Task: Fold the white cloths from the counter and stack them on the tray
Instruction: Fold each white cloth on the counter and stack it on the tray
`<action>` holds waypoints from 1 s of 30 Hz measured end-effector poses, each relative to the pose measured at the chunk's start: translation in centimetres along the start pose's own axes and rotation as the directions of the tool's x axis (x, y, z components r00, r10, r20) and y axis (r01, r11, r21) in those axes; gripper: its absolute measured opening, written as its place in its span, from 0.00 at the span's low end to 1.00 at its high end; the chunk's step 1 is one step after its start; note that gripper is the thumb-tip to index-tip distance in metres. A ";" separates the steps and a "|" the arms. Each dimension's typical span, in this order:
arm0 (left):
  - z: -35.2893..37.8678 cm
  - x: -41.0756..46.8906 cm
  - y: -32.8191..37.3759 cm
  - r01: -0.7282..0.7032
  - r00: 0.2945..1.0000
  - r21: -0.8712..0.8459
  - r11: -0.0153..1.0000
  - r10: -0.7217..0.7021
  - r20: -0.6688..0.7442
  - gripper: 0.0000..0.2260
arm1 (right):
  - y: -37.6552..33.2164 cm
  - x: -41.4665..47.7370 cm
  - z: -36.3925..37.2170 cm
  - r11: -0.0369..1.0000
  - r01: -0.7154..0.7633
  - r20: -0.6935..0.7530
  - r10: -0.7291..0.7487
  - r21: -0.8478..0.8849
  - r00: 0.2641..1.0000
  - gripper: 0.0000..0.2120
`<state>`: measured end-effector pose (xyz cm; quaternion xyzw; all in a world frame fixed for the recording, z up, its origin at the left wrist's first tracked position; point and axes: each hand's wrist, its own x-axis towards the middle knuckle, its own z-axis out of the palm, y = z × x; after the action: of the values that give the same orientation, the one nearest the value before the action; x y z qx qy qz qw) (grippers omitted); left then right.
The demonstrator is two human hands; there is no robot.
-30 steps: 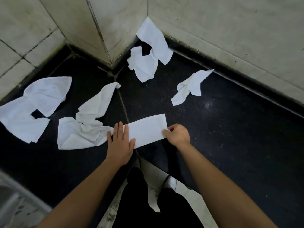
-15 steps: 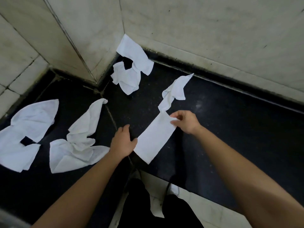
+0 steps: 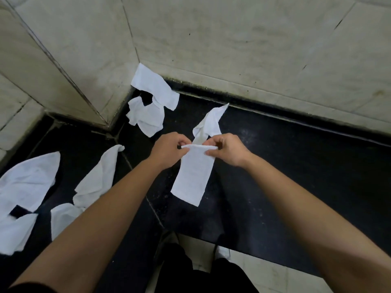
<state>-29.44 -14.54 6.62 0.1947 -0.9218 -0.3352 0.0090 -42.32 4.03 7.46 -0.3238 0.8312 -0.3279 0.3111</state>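
You have no text, label, brand, number or sign to read here. The white cloth is plain on the side facing you. The pale specks on the dark worktop look like dust or stone grain rather than print, though the view is too coarse to be sure.
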 end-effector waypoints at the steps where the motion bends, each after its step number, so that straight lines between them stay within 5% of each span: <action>1: -0.2 0.1 0.1 -0.019 1.000 -0.001 1.000 0.019 -0.013 0.06 | -0.2 -0.1 -0.4 1.000 0.002 -0.025 -0.002 -0.001 1.000 0.05; 9: -1.5 0.1 1.1 -0.197 0.975 0.030 0.980 0.199 -0.102 0.04 | -1.6 -1.2 -2.6 0.996 0.063 -0.141 -0.070 -0.058 0.988 0.03; 14: 0.2 -3.7 0.1 -0.163 0.963 0.091 0.983 0.138 0.231 0.09 | 0.2 -3.6 0.3 0.979 0.023 0.094 -0.004 -0.202 0.996 0.05; 18: 2.9 -7.4 -0.7 -0.070 0.825 0.097 0.993 0.003 0.566 0.12 | 2.4 -7.2 4.1 0.950 0.011 0.369 0.111 -0.313 0.923 0.10; 30: 8.6 -14.4 -2.5 -0.025 0.636 0.100 0.995 -0.061 0.769 0.07 | 5.8 -12.7 9.4 0.954 0.017 0.554 0.159 -0.298 0.817 0.09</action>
<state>-16.52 -5.73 0.00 0.0426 -0.8513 -0.3392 -0.3981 -29.79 13.60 1.44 -0.4175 0.7496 -0.0784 0.5076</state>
